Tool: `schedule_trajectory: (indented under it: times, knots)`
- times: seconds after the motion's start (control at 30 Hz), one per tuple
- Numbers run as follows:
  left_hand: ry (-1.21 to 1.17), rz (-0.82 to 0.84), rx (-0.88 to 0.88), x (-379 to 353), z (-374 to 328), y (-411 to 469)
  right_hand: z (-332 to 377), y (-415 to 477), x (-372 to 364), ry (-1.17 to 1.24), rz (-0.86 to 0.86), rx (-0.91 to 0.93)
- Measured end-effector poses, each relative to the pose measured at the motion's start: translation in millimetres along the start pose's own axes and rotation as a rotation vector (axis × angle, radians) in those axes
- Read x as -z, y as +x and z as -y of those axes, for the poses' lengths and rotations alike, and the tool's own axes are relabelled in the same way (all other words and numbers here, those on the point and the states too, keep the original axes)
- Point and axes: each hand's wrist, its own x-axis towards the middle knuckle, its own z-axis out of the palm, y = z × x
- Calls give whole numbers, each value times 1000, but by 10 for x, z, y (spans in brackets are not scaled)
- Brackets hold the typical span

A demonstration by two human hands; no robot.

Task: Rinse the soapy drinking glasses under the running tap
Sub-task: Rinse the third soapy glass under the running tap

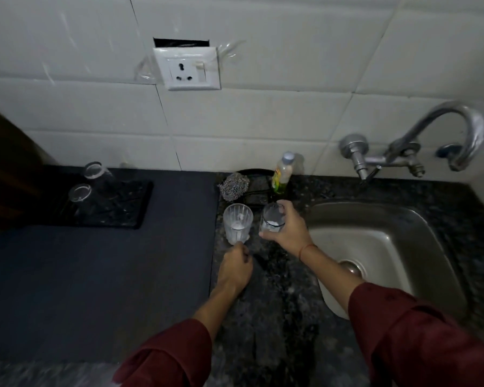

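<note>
Two soapy drinking glasses stand on the dark granite counter just left of the sink (419, 227). The ribbed glass (237, 223) has foam inside. My left hand (235, 268) is below it with fingers curled, fingertips touching its base; I cannot tell whether they grip it. My right hand (289, 231) is wrapped around the second foamy glass (273, 217), which is still over the counter. The curved metal tap (458, 129) is on the wall above the sink's far right; I see no water coming from it.
Two clear glasses (95, 170) (80, 192) lie on a black drying mat (123, 208) at the far left. A steel scrubber (232, 187) and a dish soap bottle (282, 174) stand behind the soapy glasses. A dark grey mat (95, 275) covers the left counter.
</note>
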Motion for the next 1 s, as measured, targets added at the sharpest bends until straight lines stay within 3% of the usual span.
schedule_trajectory:
  times: [0.23,0.43,0.67,0.9,1.0]
  knots:
    - [6,8,-81,-138,-91,-1,-88,17,-37,-4,-93,70]
    - [1,14,-156,-377,-436,-28,-330,-104,315,155,-216,85]
    - [-89,-70,-152,-976,-1308,-38,-869,-291,1284,258,-355,93]
    - [-128,-313,-227,-1315,-2430,131,-1366,-405,1964,274,-352,83]
    - [-142,-331,-260,-1358,-2836,259,-1438,-402,2134,288,-343,104]
